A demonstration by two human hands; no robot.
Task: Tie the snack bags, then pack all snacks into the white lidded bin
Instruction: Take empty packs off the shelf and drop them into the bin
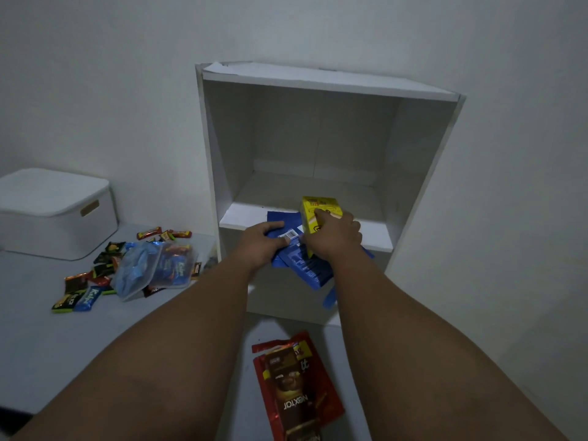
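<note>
- Nearest me, below both forearms, lies the red snack bag (296,386).
- Left hand (259,241) pinches the blue packet (299,259); right hand (335,238) wraps the yellow box (318,206).
- White lidded bin (54,211) sits far left, nearer my left hand.

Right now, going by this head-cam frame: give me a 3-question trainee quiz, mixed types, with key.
1. True or false: the white lidded plastic bin by the wall has its lid on.
2. Multiple choice: the right hand grips which item? A) small yellow carton B) red foil snack pouch C) clear zip bag
3. Fill in: the left hand holds the flat ____ snack packet at the front edge of the white open shelf unit.

Key: 1 true; 2 A; 3 blue
</note>
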